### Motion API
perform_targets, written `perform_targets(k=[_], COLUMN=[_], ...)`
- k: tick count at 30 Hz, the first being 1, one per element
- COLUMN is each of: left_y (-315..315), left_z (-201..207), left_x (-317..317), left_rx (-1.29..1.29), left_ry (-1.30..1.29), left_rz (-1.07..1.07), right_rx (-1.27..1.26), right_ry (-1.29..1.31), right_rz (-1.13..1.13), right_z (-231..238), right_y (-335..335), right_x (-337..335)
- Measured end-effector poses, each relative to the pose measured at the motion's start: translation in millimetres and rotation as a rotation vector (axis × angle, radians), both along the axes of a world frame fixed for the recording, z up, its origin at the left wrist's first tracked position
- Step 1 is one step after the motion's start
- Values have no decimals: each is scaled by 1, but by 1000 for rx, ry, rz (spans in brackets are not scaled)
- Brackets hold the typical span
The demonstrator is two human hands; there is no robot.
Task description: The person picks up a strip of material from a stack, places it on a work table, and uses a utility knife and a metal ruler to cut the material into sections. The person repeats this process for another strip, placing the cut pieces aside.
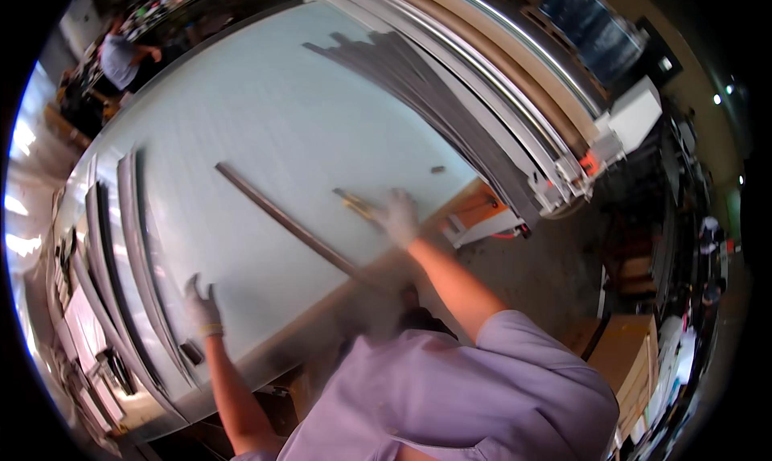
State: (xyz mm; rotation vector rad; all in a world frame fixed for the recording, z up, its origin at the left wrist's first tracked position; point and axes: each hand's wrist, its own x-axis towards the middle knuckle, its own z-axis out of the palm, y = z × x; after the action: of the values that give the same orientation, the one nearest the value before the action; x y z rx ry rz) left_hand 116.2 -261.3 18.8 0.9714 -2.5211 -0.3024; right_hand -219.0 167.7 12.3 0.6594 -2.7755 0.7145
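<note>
My left hand [203,306], in a pale glove, hovers over or rests on the large pale tabletop [241,99] at the left. Its fingers are apart and nothing is in them. My right hand [396,218], also gloved and slightly blurred, is closed round a yellow utility knife [355,205] that points away to the left. Between both hands a single long dark grey strip [281,218] lies slantwise, its near end reaching the table's front edge. Beyond my right hand sits a small dark offcut [437,170]. Close by my left hand lies a short dark piece [191,352].
Several dark strips [434,91] lie in a bundle at the far right, beside a machine with metal rollers [498,67]. More long strips [137,236] line the table's left side. Another person [121,59] is at the far left. A cardboard box [623,352] stands at the right.
</note>
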Motion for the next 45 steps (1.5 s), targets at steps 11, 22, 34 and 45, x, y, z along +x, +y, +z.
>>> perform_targets(k=[11, 22, 34, 45], left_y=[303, 307, 362, 431], left_z=[-7, -13, 15, -138], left_x=[-155, -160, -241, -324], left_rx=[80, 16, 548, 1438], left_ry=[-145, -131, 101, 297], left_rz=[-311, -212, -394, -459], right_rx=[337, 319, 464, 429], right_ry=[-107, -318, -176, -415], right_rz=[-431, -274, 13, 276], right_z=[30, 40, 107, 92], right_y=[278, 278, 241, 213], right_x=[-117, -134, -63, 52])
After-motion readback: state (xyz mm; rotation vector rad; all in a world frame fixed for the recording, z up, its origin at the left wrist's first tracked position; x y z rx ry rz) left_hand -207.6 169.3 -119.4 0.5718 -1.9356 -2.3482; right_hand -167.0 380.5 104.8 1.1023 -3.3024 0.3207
